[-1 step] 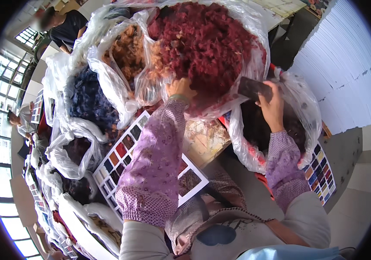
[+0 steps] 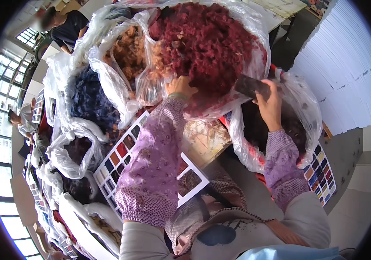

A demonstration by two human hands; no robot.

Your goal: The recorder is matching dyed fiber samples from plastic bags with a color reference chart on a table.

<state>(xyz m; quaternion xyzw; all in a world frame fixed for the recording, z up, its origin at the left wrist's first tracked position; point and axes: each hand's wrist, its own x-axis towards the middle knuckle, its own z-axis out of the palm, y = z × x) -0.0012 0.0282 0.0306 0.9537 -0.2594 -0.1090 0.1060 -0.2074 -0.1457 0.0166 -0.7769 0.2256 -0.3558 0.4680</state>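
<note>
My right hand (image 2: 271, 108) grips a flat, dark brown rectangular block (image 2: 247, 86) by its right end, thumb and fingers around it. The block is held over the rim of a bag of dark brown fluffy fibre (image 2: 255, 125). My left hand (image 2: 179, 87) is at the near edge of a big heap of dark red fibre (image 2: 203, 39). Its fingers are bent together, and a dark blurred patch by the fingertips hides what they hold. Below my left forearm lies a white-framed board of colour samples (image 2: 118, 156).
Clear plastic bags hold orange fibre (image 2: 129, 52) and navy fibre (image 2: 92, 95) on the left. A paint-stained board (image 2: 205, 138) lies between my arms. Another sample card (image 2: 321, 173) stands at right, beside a stack of white sheets (image 2: 341, 69). A person (image 2: 66, 28) is at far left.
My right hand has shifted slightly left and up with the dark block. My left hand has barely moved.
</note>
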